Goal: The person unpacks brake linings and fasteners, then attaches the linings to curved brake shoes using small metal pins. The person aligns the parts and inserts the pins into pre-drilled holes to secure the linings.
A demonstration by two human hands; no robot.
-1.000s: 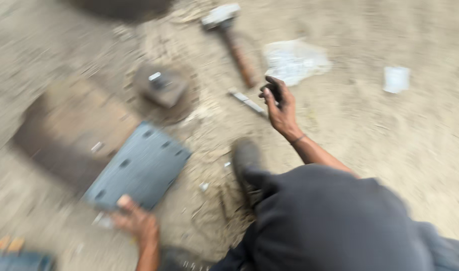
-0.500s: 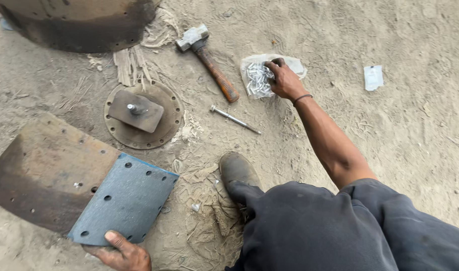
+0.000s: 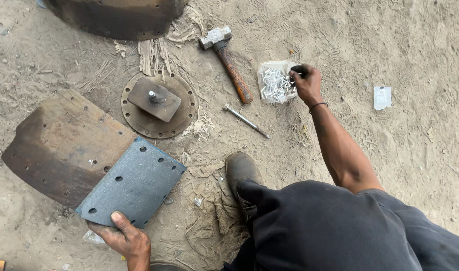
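My left hand (image 3: 123,239) grips the near edge of a grey drilled lining plate (image 3: 131,183) that lies on a rusty curved metal shoe (image 3: 59,143) on sandy ground. My right hand (image 3: 306,80) reaches out to a clear plastic bag of small silvery rivets (image 3: 273,84), its fingers pinched at the bag's right edge. A hammer with a wooden handle (image 3: 227,57) lies just left of the bag. A thin metal punch (image 3: 245,120) lies below the hammer.
A round rusty flange with a square block and stud (image 3: 158,104) sits left of the punch. A large rusty drum (image 3: 114,17) is at the top. My shoe (image 3: 242,170) and dark trouser leg (image 3: 335,231) fill the lower right. A small white packet (image 3: 382,97) lies at right.
My right hand has moved from beside the punch out to the rivet bag and settled at its right edge. The view has steadied; my left hand stays on the grey plate.
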